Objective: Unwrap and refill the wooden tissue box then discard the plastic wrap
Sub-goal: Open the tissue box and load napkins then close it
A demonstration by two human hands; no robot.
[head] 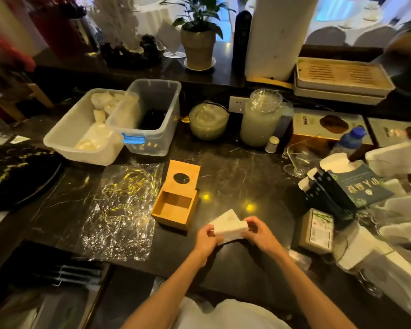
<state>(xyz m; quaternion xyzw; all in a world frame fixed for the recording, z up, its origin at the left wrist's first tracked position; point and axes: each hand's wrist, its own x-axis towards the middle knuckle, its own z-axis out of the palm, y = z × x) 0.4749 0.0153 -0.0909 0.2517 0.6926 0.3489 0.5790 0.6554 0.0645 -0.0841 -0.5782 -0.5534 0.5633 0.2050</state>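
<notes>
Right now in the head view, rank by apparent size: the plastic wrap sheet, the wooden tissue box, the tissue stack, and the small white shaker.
1. Plastic wrap sheet
2. Wooden tissue box, lid slid back
3. Tissue stack, partly hidden by both hands
4. Small white shaker, farther away, so possibly understated

Upside-down white Chinese characters on dark green booklet (pixel 358 186), too blurred to read, no other legible text

The tissue stack (pixel 229 227) is white, the wooden tissue box (pixel 176 205) honey-tan, its lid (pixel 183 175) pierced by a dark oval. The countertop (pixel 235 176) is black marble with pale veins. The plastic wrap (pixel 121 210) is clear, glinting yellow.
</notes>
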